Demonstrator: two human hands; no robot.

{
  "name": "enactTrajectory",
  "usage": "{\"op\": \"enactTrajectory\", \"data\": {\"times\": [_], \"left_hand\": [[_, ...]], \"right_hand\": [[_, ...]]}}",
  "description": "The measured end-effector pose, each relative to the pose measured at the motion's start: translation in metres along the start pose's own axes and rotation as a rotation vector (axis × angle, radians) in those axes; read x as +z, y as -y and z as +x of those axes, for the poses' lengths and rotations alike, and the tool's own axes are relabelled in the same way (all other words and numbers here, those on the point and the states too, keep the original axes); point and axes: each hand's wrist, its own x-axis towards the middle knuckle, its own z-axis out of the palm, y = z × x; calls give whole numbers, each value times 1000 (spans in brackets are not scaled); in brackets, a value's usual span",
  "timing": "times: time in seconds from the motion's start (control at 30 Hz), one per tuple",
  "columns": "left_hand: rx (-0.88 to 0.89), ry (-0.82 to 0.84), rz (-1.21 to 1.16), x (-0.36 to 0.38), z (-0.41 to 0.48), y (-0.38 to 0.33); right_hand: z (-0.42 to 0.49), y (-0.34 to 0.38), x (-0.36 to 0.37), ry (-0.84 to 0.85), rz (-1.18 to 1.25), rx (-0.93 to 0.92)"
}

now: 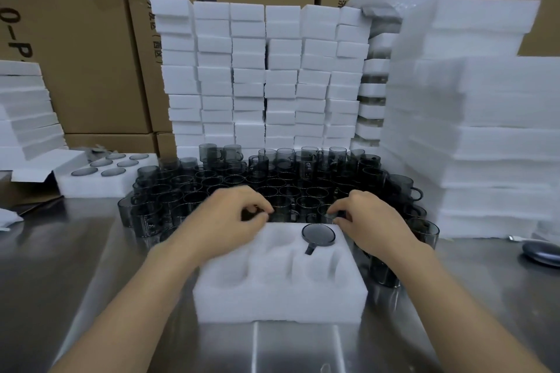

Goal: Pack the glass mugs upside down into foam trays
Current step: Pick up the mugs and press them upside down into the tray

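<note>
A white foam tray (280, 297) with round pockets lies on the steel table in front of me. One dark glass mug (318, 235) sits upside down in its far right pocket, handle pointing toward me. Behind the tray stands a dense crowd of upright smoked-glass mugs (272, 182). My left hand (230, 221) reaches over the tray's far left edge, fingers curled round a mug in the front row. My right hand (369, 221) is at the far right corner, fingertips pinching the rim of another mug. Motion blur hides the exact grips.
A filled foam tray (91, 185) with several upturned mugs lies at the left. Stacks of foam trays (263, 76) form a wall behind the mugs and tower at the right (485, 145). Cardboard boxes (75, 39) stand behind. A dark oval object (542, 253) lies at the right edge.
</note>
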Motion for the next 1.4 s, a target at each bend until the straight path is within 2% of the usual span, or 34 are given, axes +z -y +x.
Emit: {"op": "enactTrajectory", "data": {"times": [0.07, 0.13, 0.33, 0.5, 0.57, 0.7, 0.77, 0.87, 0.93, 1.0, 1.07, 1.17, 1.27, 1.4], "left_hand": [[-40, -119, 217, -17, -1, 11], [-100, -158, 336, -27, -2, 21], [-173, -9, 239, -20, -3, 28], [-193, -19, 229, 4, 7, 14], [-268, -11, 226, 13, 12, 8], [-460, 29, 48, 18, 21, 5], [-423, -12, 90, 18, 21, 2], [-304, -208, 272, 22, 19, -3], [-297, -304, 50, 16, 22, -6], [-334, -304, -363, 8, 26, -8], [-371, -204, -671, 4, 27, -10], [-330, -35, -1026, 12, 26, -16], [-316, 20, -1275, 17, 23, -24], [-343, 45, -1440, 19, 21, -26]], "right_hand": [[-1, -2, 0, 13, 0, 2], [-1, -1, 1, 40, -6, 10], [-1, -1, 4, 55, -25, 34], [-2, 2, 5, 64, -27, 44], [-2, 4, 4, 67, -23, 41], [-4, 7, -1, 81, -29, 47], [-5, 8, -3, 74, -32, 52], [-7, 8, -7, 31, -30, 52], [-6, 8, -10, -35, -17, 44], [-5, 14, -12, -145, 64, 11], [-7, 25, -14, -235, 271, -51], [-12, 43, -13, -229, 556, -150], [-16, 54, -8, -214, 613, -185], [-18, 61, 1, -183, 797, -161]]}}
